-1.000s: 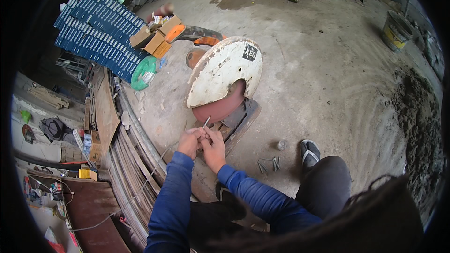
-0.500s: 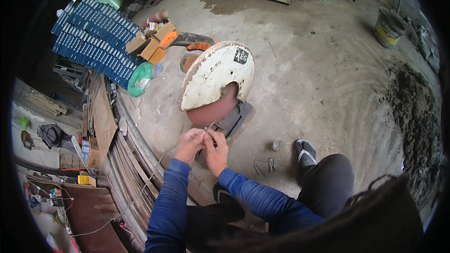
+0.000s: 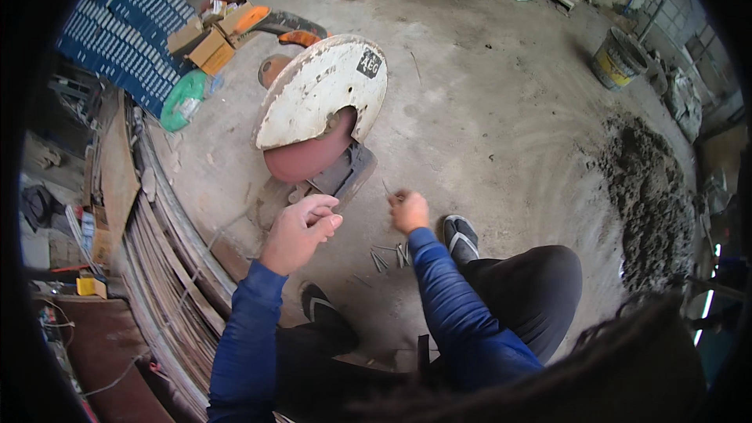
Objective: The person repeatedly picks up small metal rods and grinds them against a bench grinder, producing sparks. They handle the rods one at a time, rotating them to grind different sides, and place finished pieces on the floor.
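My left hand point(image 3: 299, 233) is raised in front of a cut-off saw, fingers bent and thumb apart, with nothing seen in it. The saw has a chipped white blade guard point(image 3: 329, 82), a reddish-brown disc point(image 3: 309, 158) and a dark base point(image 3: 345, 172). To the right of the saw my right hand point(image 3: 409, 211) is closed low over the floor. A thin metal rod point(image 3: 386, 187) seems to stick out of its fingertips, slightly blurred. Several short metal rods point(image 3: 379, 258) lie on the concrete just below that hand, between my feet.
Long pipes and strips point(image 3: 168, 266) lie along the left. Behind the saw are an open cardboard box point(image 3: 211, 51), a green bag point(image 3: 184, 99) and stacked blue boxes point(image 3: 125, 19). A bucket point(image 3: 619, 59) and a dark sand heap point(image 3: 650, 196) are at the right.
My hands were together at the saw's base; they have parted. The right hand moved right and down, over where a small round container stood, now hidden. The view has shifted right.
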Available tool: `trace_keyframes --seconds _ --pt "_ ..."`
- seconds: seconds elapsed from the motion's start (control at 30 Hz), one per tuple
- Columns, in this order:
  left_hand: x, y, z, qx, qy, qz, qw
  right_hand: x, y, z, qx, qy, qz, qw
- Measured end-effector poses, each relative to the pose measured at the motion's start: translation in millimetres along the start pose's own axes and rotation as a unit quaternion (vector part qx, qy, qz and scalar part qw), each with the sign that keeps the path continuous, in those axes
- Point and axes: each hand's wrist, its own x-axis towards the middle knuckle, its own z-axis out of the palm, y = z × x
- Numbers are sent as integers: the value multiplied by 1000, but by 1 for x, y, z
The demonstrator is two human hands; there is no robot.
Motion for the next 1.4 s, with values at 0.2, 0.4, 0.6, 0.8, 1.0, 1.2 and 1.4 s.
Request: trace_keyframes --seconds 0.2,0.4,0.6,0.8,1.0,1.2,1.4 --pt "-17 22 -5 130 28 99 986 17 80 -25 -280 11 64 958" --pt "-22 21 -11 137 42 99 985 13 88 9 -362 91 14 928" --pt "-33 14 -14 150 40 94 983 12 112 35 -396 33 -44 916" --pt "-32 19 -9 136 25 105 985 12 116 40 -448 4 -56 892" --pt "-31 23 -7 166 4 94 982 14 103 24 -426 13 -50 903" --pt "-26 21 -2 166 -15 93 982 38 18 -63 -231 -110 -46 966" --pt "-21 25 3 129 9 103 986 3 -81 -121 239 -235 -137 932"
